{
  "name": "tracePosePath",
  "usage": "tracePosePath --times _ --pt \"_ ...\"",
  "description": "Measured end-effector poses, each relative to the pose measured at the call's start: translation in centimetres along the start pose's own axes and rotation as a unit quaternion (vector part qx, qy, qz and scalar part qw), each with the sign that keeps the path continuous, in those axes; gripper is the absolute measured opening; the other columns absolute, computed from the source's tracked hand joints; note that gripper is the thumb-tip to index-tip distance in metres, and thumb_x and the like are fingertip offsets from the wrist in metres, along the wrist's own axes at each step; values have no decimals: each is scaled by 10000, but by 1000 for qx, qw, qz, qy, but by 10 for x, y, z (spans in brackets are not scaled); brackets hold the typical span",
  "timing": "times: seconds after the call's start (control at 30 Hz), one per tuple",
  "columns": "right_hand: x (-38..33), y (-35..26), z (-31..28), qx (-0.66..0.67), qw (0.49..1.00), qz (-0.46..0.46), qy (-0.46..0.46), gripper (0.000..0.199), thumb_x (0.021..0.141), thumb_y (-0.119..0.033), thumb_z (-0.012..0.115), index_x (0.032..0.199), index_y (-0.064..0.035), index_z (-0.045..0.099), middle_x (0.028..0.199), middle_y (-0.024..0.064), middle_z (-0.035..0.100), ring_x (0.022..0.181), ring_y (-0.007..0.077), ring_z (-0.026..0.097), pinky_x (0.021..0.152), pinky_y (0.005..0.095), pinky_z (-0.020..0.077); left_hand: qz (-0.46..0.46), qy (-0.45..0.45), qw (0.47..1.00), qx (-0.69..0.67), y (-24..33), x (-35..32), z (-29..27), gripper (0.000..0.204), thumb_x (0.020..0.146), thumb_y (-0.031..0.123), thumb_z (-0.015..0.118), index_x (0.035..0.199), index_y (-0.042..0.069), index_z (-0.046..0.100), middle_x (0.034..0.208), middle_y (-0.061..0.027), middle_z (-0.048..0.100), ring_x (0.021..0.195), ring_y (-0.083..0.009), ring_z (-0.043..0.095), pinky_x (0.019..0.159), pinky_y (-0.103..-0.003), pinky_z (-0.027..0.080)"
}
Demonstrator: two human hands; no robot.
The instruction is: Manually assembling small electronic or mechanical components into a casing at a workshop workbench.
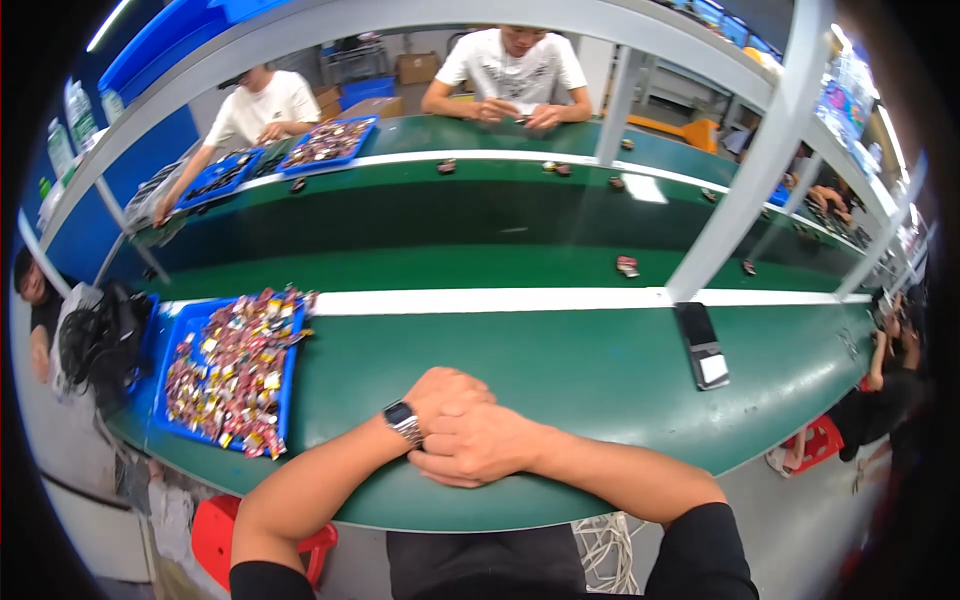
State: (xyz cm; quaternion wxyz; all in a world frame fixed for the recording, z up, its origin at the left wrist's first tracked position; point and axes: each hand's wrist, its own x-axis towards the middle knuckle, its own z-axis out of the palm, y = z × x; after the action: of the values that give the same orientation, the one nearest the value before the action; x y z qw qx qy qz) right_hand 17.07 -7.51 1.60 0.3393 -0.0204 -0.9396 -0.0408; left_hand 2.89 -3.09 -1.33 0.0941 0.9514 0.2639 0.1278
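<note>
Left hand (pixel 445 390) and right hand (pixel 485 442) crossed, pressed together near middle of bench's (pixel 590 385) front edge; finger closure cannot be told. Blue tray (pixel 289 400), heaped with small wired components (pixel 232 365), set at bench's left end. Flat black object (pixel 697 325) placed toward back right.

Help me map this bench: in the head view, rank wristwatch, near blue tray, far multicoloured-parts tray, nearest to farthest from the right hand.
From the right hand:
1. Wristwatch: on the left wrist
2. Near blue tray: left
3. Far multicoloured-parts tray: far side, left
</note>
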Motion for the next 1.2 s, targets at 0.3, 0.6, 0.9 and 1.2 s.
tracePosePath --times 0.3,0.6,0.9,1.2 --pt "-1 4 -4 25 1000 -10 -12 144 815 -243 747 879 -130 686 680 -26 488 636 123 509 626 288 387 -25 10 999 -19 6 1 0 103 785 244 605 751 165 660 759 -23 670 741 -265 660 632 -399 523" --pt "-1 0 -4 12 999 36 5 391 833 -198 707 1213 -109 697 698 -28 494 642 126 518 621 300 392 6 28 999 -25 2 4 5 128 793 245 613 735 151 679 753 -57 694 692 -289 665 597 -413 521" --pt "-5 5 4 11 1000 -12 -20 381 855 -164 623 1225 -110 697 746 -14 556 713 144 556 644 329 413 0 35 999 -30 -2 -3 2 116 795 248 618 763 159 685 772 -33 694 730 -269 672 605 -388 523" --pt "-6 2 -1 17 1000 -3 -25 275 847 -183 646 1098 -113 732 726 -25 535 691 128 541 650 313 408 9 10 1000 25 4 1 1 82 827 225 590 795 177 648 775 17 657 763 -206 666 639 -361 535"
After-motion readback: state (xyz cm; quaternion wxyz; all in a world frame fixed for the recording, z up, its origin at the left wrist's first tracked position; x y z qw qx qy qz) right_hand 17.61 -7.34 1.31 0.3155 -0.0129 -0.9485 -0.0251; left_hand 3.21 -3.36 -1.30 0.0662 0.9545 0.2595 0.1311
